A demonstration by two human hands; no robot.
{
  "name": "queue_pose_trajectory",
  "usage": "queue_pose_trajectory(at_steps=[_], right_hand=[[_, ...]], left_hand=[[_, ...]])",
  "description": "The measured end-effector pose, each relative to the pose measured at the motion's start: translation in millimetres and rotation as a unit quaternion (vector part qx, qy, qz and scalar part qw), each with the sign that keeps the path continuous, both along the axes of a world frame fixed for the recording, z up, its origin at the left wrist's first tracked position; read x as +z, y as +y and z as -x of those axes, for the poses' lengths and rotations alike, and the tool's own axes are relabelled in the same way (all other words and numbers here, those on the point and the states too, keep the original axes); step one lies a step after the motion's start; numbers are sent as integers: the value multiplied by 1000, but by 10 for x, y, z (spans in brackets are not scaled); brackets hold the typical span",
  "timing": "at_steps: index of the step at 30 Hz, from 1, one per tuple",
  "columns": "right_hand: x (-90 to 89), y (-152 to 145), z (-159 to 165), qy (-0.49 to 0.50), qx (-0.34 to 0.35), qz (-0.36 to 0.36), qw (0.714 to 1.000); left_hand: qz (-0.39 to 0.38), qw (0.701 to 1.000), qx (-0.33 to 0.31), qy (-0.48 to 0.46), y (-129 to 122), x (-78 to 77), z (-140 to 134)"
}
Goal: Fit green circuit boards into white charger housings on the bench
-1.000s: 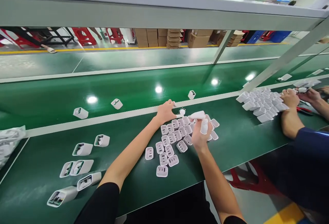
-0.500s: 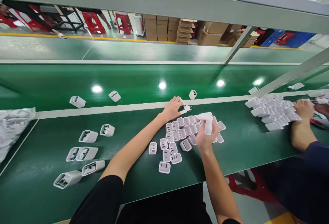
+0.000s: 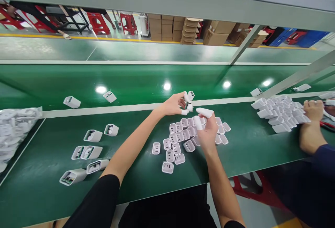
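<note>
- Left hand (image 3: 173, 105), centre of frame: grip seems pinched on a small white-and-dark part (image 3: 189, 107); only fingertips bear it, so a slip on the white finger covers (image 3: 184, 112) could drop it
- White housing (image 3: 191, 95) on green belt (image 3: 141, 88), just beyond that grip; contact unclear; a nudge might turn it
- Right hand (image 3: 208, 132), right of centre: thumb and forefinger parted, nothing seen between; a low sweep could scatter the slotted white caps (image 3: 179, 136)
- Worktop (image 3: 136, 186), lower left: left forearm (image 3: 131, 142) near the board-filled housings (image 3: 73, 177); elbow could knock one
- Against half a second ago: left hand closer to belt housing, right forefinger straighter, belt housings farther left, caps much the same
</note>
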State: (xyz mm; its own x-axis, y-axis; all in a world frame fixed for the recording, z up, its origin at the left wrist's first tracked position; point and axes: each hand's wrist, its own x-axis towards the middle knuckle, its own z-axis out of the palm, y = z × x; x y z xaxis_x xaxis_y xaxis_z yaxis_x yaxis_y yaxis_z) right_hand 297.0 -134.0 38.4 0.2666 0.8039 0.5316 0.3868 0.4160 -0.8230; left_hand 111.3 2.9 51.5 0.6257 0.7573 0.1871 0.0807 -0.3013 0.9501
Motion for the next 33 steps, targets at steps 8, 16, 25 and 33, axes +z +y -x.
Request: queue_pose_trajectory(at_steps=[8, 16, 25, 33], right_hand=[[-60, 15, 23, 49, 196, 61, 977], [-72, -6, 56, 22, 251, 123, 960], [170, -174, 156, 28, 306, 112, 945], [120, -582, 200, 52, 290, 82, 952]], left_hand=[[-11, 998, -54, 25, -443, 526, 295], [105, 993, 33, -29, -919, 294, 527], [1, 942, 320, 99, -2388, -278, 1045], [-45, 951, 303, 30, -2536, -707, 1010]])
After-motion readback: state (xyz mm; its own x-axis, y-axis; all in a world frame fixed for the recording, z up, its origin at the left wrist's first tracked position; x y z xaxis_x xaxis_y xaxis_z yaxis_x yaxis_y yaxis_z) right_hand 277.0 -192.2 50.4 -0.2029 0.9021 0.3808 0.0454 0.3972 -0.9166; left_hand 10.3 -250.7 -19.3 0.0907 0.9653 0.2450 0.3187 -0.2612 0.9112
